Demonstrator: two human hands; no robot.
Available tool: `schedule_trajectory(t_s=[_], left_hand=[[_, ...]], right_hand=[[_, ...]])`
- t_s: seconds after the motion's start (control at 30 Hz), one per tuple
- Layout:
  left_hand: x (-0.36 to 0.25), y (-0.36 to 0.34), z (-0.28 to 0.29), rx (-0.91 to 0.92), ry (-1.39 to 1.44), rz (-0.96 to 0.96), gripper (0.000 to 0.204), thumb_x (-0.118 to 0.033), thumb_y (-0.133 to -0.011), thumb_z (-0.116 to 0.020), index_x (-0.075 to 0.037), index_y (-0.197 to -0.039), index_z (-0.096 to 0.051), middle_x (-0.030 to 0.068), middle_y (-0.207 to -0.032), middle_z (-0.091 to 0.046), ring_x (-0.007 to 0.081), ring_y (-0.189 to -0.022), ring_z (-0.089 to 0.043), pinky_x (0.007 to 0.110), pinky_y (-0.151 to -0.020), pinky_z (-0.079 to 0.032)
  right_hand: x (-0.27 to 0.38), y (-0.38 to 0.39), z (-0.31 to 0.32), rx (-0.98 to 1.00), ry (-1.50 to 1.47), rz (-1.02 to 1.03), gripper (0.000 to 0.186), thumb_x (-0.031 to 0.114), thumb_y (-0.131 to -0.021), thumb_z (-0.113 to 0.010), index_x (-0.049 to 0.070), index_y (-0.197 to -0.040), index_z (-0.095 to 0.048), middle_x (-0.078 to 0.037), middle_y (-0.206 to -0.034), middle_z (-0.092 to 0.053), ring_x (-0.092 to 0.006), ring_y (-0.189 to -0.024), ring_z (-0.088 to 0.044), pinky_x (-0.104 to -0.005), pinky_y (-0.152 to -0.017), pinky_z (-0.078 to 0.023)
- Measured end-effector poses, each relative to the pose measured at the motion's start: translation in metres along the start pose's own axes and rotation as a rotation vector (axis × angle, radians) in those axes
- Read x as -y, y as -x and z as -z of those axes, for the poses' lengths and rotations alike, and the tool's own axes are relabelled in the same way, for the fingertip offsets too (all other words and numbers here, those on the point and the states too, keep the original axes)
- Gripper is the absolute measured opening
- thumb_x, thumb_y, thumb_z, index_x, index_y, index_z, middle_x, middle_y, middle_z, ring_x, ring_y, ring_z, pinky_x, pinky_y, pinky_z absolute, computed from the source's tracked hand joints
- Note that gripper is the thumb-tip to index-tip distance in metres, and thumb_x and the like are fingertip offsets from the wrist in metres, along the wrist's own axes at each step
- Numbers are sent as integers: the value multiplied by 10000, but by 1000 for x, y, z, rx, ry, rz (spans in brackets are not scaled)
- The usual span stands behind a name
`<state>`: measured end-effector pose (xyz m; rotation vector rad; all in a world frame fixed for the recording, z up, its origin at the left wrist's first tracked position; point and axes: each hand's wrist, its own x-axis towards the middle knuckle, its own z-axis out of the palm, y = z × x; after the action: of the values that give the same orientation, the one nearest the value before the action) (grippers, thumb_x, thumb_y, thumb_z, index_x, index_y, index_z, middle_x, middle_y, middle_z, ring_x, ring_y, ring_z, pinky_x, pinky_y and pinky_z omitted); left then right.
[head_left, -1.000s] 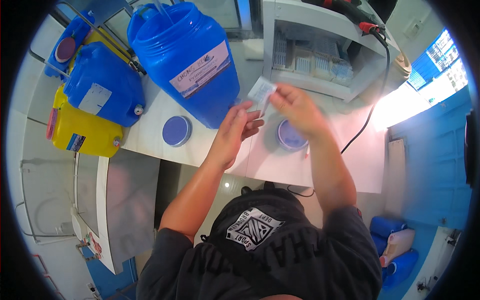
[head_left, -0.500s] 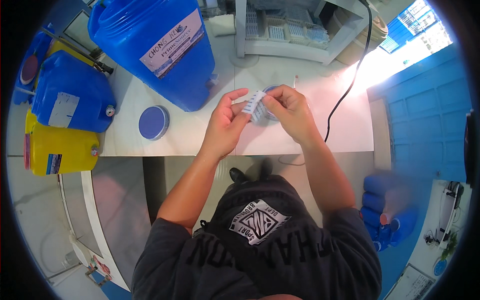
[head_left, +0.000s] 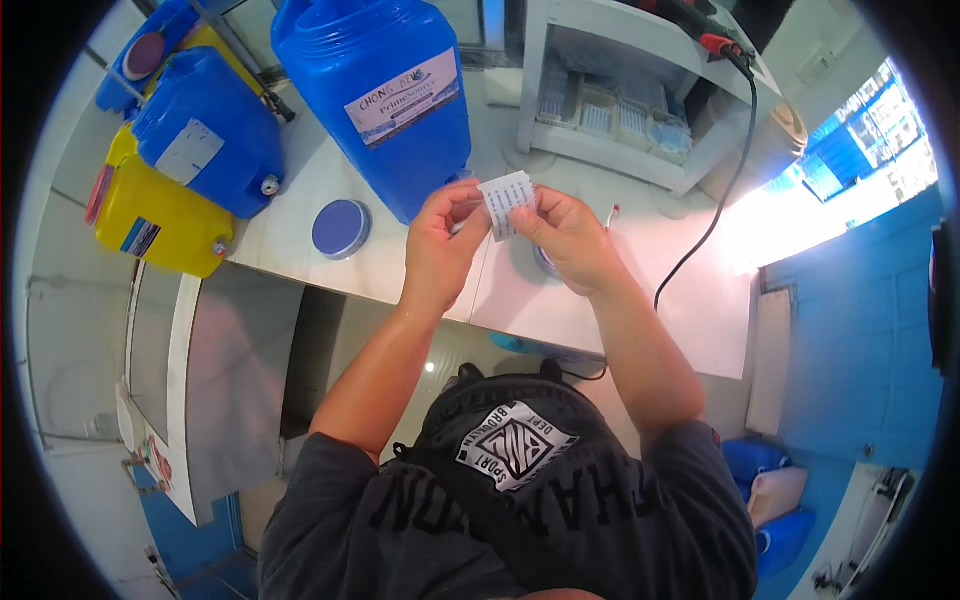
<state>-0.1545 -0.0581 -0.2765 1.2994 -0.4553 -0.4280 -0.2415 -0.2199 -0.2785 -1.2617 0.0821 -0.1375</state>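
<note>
A small white printed paper strip [head_left: 506, 192], with rows of dark print, is held up over the near side of the white table [head_left: 620, 320]. The thumb and fingers of my right hand [head_left: 575, 240] pinch its right side. My left hand [head_left: 438, 240] grips the left side, its fingers curled partly behind the sheet. What else the left fingers hold, if anything, is hidden. Beneath my right hand, part of a round blue-and-white container [head_left: 545, 263] shows. Another round container with a blue lid [head_left: 341, 229] rests on the table left of my left hand.
A large blue jug [head_left: 375, 130] stands just beyond my left hand. Farther left are a smaller blue jug [head_left: 215, 135] and a yellow jug [head_left: 165, 210] with taps. A white cabinet [head_left: 610, 158] holds small trays. A black cable [head_left: 712, 215] hangs on the right, near a thin red-tipped stick [head_left: 612, 215].
The paper strip, folded or curled before, is now spread flatter and faces me. My left fingers have closed in on it. The view has shifted, so the table appears tilted.
</note>
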Motion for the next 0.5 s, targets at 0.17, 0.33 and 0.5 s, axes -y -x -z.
schedule_trajectory(t_s=[0.17, 0.33, 0.5], left_hand=[[3, 11, -9, -62, 36, -125, 263, -81, -935, -700, 5, -1181, -661, 132, -1320, -555, 197, -1105, -627, 332, -928, -530], [-9, 25, -13, -100, -615, -740, 197, -28, -847, -759, -56, -1041, -744, 133, -1267, -569, 246, -1057, -620, 348, -908, -533], [-15, 34, -17, -92, -606, -771, 213, -43, -846, -767, -49, -1057, -734, 139, -1264, -574, 247, -1051, -627, 338, -877, -532]], right_hand=[[0, -2, 9, 13, 0, -47, 375, 208, -994, -665, 3, -1302, -600, -4, -1087, -654, -79, -1027, -562, -269, -909, -455], [0, 8, 11, 117, -33, 63, 417, 165, -1012, -613, 11, -1391, -531, -36, -1253, -634, -125, -1151, -582, -316, -1040, -439], [7, 15, 16, 266, 3, 148, 464, 140, -1018, -592, 7, -1447, -478, -40, -1291, -608, -115, -1162, -574, -306, -1038, -436]])
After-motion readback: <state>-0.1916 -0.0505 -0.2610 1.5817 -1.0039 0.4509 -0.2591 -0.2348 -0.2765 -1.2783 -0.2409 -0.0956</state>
